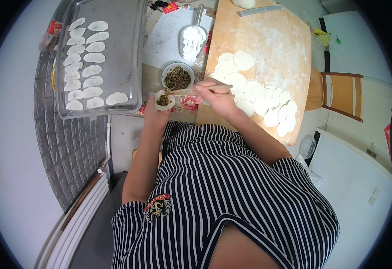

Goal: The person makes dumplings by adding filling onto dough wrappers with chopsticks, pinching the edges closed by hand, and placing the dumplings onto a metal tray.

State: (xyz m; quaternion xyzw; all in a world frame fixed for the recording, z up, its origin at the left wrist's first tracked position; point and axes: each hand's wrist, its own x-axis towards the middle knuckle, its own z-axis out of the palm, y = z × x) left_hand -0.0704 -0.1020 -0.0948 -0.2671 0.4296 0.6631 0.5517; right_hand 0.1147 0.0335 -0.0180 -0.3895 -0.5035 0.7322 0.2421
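On my left hand [156,112] rests a round dumpling wrapper [164,106], its fingers curled under and around the edge. A small heap of chopped filling [162,99] lies in the middle of the wrapper. My right hand [214,95] is closed around a pair of chopsticks [225,86], whose tips reach left to the filling. Just beyond both hands stands a white bowl [163,82] of dark green and brown filling [177,78]. Several flat wrappers [244,106] overlap on the wooden board [272,45] to the right of my right hand.
A metal tray [119,54] at the left holds rows of folded dumplings [95,68]. A scoop of white flour [193,41] lies behind the bowl. Dough [244,3] and a flat metal strip [259,10] are at the board's far end. A wooden chair [343,96] stands right.
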